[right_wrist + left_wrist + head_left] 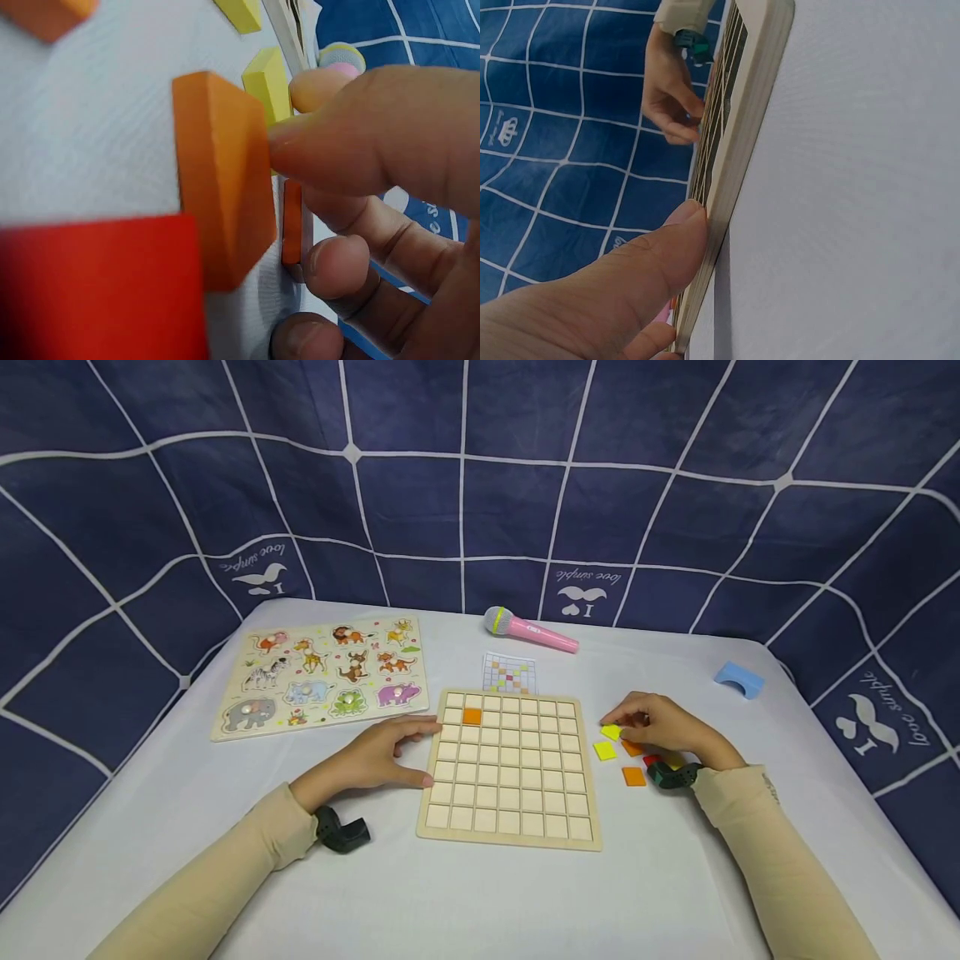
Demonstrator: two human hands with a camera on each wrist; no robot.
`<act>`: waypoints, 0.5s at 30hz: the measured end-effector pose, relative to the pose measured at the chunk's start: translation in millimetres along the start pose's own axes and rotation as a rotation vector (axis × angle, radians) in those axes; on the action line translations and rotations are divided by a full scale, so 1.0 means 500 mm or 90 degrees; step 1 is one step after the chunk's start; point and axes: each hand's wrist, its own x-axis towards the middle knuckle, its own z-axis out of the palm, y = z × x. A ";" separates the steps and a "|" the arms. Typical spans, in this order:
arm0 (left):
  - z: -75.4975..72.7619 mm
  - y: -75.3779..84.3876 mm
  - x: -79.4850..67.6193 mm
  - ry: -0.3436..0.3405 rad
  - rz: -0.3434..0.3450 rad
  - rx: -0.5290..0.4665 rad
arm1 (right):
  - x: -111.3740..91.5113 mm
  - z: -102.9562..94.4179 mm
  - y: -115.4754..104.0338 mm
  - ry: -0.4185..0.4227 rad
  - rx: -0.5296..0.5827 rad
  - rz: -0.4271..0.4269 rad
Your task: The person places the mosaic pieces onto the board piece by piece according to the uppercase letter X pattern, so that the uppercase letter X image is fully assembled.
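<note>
A wooden grid board (510, 840) lies flat in the middle of the white table, with one orange tile (472, 717) in a cell near its upper left. My left hand (375, 756) rests at the board's left edge; in the left wrist view the thumb (656, 251) touches its side. Right of the board, my right hand (663, 727) pinches a yellow tile (611, 732) between thumb and index finger. Loose around that hand are another yellow tile (604, 750), an orange tile (634, 776) and a red tile (97, 292). More tiles lie partly hidden under the hand.
A printed pattern card (510, 672) lies against the board's far edge. Behind it is a pink toy microphone (532, 631). An animal peg puzzle (322, 677) occupies the back left, and a blue arch block (740, 679) sits at the far right. A dark blue checked cloth (405, 502) hangs behind.
</note>
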 end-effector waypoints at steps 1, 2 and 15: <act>0.000 0.000 0.000 0.000 -0.001 -0.001 | 0.000 0.000 0.000 -0.001 -0.002 0.003; 0.000 0.000 0.000 0.000 -0.002 -0.001 | 0.000 0.000 0.000 -0.002 -0.002 0.007; -0.001 0.004 0.001 0.001 -0.003 0.003 | 0.001 0.004 0.002 0.032 -0.038 0.006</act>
